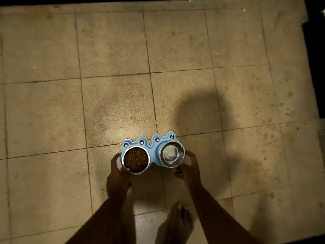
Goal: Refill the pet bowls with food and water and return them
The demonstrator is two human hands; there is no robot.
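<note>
Hands meet a blue double feeder [154, 147] at the lower centre of the frame, above a tan tiled floor [52, 103]. On its left sits a steel bowl [136, 160] heaped with brown kibble [136, 158]; on its right, a second steel bowl [172, 154] with a pale, shiny inside — whether that is water cannot be told. The left hand [117, 175] grips the feeder's left end, thumb hooked over the kibble bowl's near rim, fingers wrapped round the outer side. The right hand [189, 169] curls round the right end, fingers against the second bowl's outer edge. Whether the feeder rests on the tiles cannot be told. A bare foot [177, 224] shows at the bottom, right of centre.
</note>
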